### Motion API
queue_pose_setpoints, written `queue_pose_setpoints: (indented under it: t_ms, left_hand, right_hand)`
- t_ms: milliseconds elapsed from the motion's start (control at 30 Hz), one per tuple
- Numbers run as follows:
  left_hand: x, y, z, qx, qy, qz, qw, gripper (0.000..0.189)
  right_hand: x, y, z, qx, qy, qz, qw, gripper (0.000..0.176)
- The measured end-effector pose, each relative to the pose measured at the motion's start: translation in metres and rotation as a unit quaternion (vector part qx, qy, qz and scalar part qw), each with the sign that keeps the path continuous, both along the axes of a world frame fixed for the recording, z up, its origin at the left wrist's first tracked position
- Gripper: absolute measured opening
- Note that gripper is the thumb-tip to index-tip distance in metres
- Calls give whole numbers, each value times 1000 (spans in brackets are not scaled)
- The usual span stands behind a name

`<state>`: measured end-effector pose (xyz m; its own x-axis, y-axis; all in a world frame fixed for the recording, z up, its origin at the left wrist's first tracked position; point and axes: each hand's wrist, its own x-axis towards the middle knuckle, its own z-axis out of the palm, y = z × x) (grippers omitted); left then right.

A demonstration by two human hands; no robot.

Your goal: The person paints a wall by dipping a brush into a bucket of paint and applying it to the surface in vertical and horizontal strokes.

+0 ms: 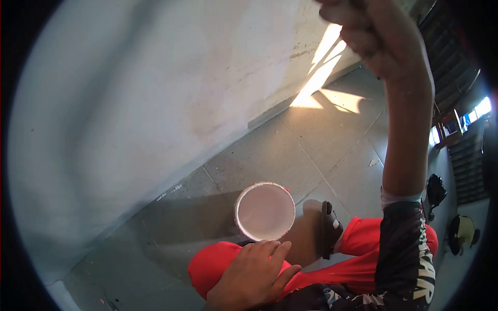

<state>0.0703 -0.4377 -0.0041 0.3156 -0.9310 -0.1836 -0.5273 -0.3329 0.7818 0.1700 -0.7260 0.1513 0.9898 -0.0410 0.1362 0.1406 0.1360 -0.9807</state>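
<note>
My left hand [254, 274] lies palm down on the red fabric over my knee [212, 264], its fingers stretched out and holding nothing. Just beyond the fingertips a round bucket [265, 211] with a whitish inside and a smeared rim stands on the floor. My right hand [365, 36] is raised at the top of the view in front of the wall, with the fingers curled in. Whatever it may grip is hidden or lies outside the frame.
A pale, patchy wall [171, 88] fills the left side and meets the grey tiled floor [306, 155]. My dark shoe [329, 228] is right of the bucket. Sunlit patches [342, 99] mark the floor. At far right are a black bag-like object [436, 192] and another person [463, 233].
</note>
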Motion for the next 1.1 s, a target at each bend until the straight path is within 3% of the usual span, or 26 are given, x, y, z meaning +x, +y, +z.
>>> queue_pose_setpoints:
  t_ms: [33,67,100,167,200,233,300,467,567,667,767,867,1033,1100]
  left_hand:
    - [1,-1,-1,-1,5,3,1000,52]
    - [1,-1,-2,3,3,3,1000,52]
    - [1,0,-5,-8,2,3,1000,51]
    - [1,0,-5,-18,2,5,1000,51]
    - [1,-1,-3,-14,6,11,1000,51]
    - [2,-1,-2,-12,9,17,1000,51]
    - [3,-4,1,-10,9,18,1000,51]
    - [-9,2,-16,-21,-44,25,998,51]
    - [-9,3,-15,-29,-34,30,999,51]
    - [-11,2,-12,-23,-32,26,999,51]
    - [-6,-1,0,-23,-16,23,999,51]
    - [-2,-3,-2,-29,-14,15,999,51]
    - [0,-5,0,-11,-22,12,1000,52]
    - [0,-4,-2,-21,-16,21,999,52]
  right_hand:
    - [-14,20,19,98,-15,29,995,17]
    - [22,-34,-7,68,-109,213,969,23]
    - [22,-27,-23,72,-111,214,968,23]
    - [15,14,-48,-40,-86,-49,994,19]
    - [18,29,-63,-97,-70,-181,976,26]
    - [31,32,-89,-62,35,-170,983,27]
    - [24,36,-136,58,135,-110,983,24]
    - [17,29,-260,13,340,-97,935,20]
    - [14,29,-278,39,391,-94,915,21]
    - [19,29,-227,-87,336,-151,926,22]
    - [24,27,-142,-2,209,-144,967,18]
    - [12,31,-84,-29,56,-137,989,17]
    - [19,24,-65,37,-52,-53,997,19]
    - [23,40,-100,10,39,-153,987,18]
